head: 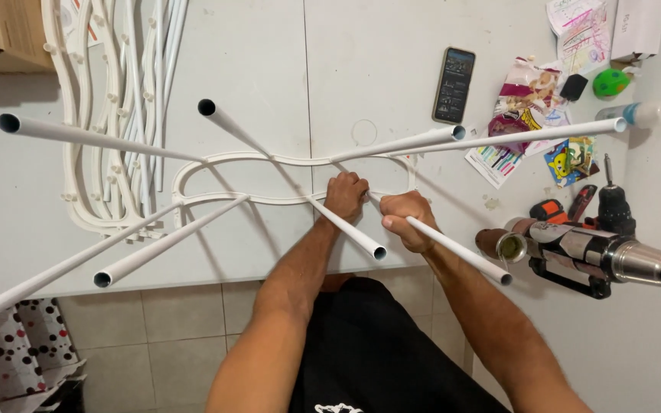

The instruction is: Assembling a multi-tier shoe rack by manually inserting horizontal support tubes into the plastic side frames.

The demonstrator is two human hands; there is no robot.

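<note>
A white wavy plastic frame (216, 162) lies on the white table (254, 69), with several white tubes standing up out of it toward me. My left hand (344, 195) is closed around the base of one tube (350, 229) where it meets the frame. My right hand (405, 219) grips another tube (460, 251) near its lower end, just right of the left hand. Both tubes point up and to the right, open ends showing.
More wavy white frames and tubes (112, 115) lie at the table's back left, beside a cardboard box (9, 30). A phone (454, 84), snack packets (525, 103), papers, a green ball and a power drill (598, 256) sit on the right. Tiled floor shows below.
</note>
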